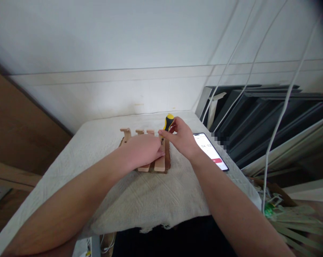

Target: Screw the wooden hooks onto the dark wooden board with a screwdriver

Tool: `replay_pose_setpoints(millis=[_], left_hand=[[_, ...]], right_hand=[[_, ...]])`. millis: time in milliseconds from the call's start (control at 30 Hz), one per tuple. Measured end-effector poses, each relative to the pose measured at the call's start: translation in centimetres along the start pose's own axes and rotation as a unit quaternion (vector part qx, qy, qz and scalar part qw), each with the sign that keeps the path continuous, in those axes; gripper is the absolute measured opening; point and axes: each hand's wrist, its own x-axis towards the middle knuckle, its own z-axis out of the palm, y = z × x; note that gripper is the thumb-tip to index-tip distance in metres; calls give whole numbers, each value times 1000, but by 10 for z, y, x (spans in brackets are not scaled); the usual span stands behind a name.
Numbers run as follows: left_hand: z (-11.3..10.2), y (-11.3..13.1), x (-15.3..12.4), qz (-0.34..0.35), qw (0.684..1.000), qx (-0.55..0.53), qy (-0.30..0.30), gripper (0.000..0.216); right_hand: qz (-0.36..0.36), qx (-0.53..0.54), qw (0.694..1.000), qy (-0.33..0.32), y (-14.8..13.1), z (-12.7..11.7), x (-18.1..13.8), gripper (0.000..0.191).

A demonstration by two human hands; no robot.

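A wooden hook rack (167,157) lies on the cloth-covered table, with several pale curved wooden hooks (159,165) across a darker brown board. My right hand (181,137) is closed around a yellow and black screwdriver (168,122), held tilted with its lower end towards a dark screw (162,139) on the rightmost hook. My left hand (148,148) is laid across the rack, its fingers closed at the rightmost hook just below the screwdriver. It hides the middle of the rack, and its fingertips are partly hidden. Another dark screw (125,142) shows in the leftmost hook.
A phone (211,151) with a lit timer screen lies right of my right hand. White cables (284,103) hang at the right, before dark panels (271,121) leaning by the wall. A brown wooden panel (22,103) stands left of the table (78,153); a white wall rises behind.
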Motion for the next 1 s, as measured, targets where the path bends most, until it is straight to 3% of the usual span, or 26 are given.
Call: replay_pose_setpoints(millis=[167,300,433,633,1000], left_hand=[[-28,6,-10,-81,991,-93,44,31],[-44,13,-17,-132,951,-219,176,36],[-41,15,-14,-108,924,-259,259,40],[-36,8,-8,-101,913,-263,296,29],[-36,9,-10,-62,925,-232,294,25]], right_hand=[[6,-4,1000,3,-7,-1,0,28],[-7,15,1000,-5,-10,-2,-1,25],[-27,7,999,-38,-9,-1,-3,17],[-72,-35,995,-52,-2,1,-5,19],[-62,0,993,-99,-5,-2,-8,14]])
